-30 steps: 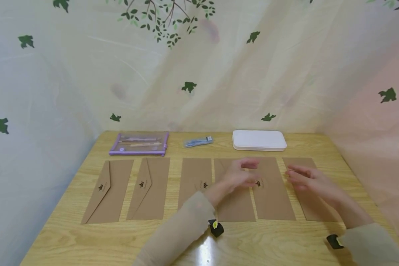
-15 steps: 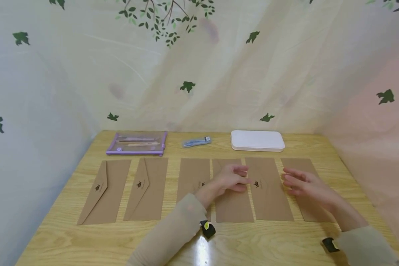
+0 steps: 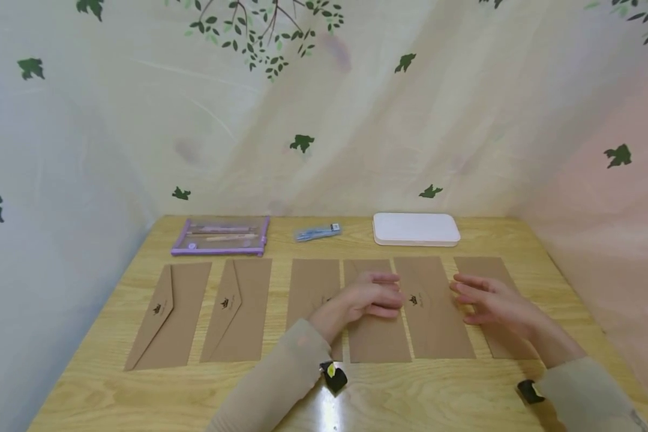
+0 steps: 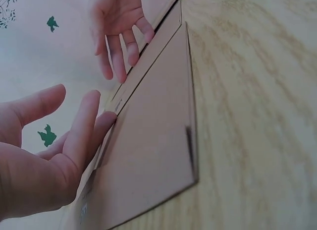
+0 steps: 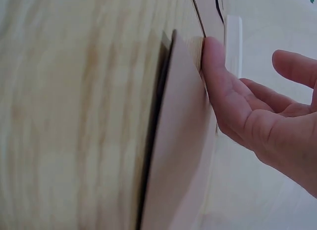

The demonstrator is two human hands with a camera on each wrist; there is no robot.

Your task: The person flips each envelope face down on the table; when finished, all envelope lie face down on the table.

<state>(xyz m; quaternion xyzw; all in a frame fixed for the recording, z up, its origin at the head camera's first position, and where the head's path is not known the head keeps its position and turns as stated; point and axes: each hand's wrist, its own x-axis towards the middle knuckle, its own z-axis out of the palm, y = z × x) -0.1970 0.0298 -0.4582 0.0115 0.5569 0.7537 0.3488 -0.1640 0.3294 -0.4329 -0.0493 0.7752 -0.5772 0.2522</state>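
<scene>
Several brown paper envelopes lie in a row on the wooden table, some with a small crown print. My left hand (image 3: 375,298) hovers palm inward over the third envelope from the right (image 3: 380,345), its fingertips at the left edge of the second from the right (image 3: 437,333). Over the rightmost envelope (image 3: 480,266), my right hand (image 3: 491,303) has loosely spread fingers pointing left. Neither hand holds anything. In the left wrist view the left fingers (image 4: 81,131) are low beside an envelope's edge. The right wrist view shows the right fingers (image 5: 218,66) just past an envelope.
Along the table's back stand a clear pencil pouch (image 3: 221,246) with purple trim, a small blue packet (image 3: 317,232) and a white flat case (image 3: 416,229). At left lie two envelopes (image 3: 191,324) with visible flaps. A patterned curtain (image 3: 335,174) closes off the back.
My left hand has drawn back left from over the second envelope from the right. The right hand has shifted slightly left. The envelopes keep their places, while the head view has shifted a little.
</scene>
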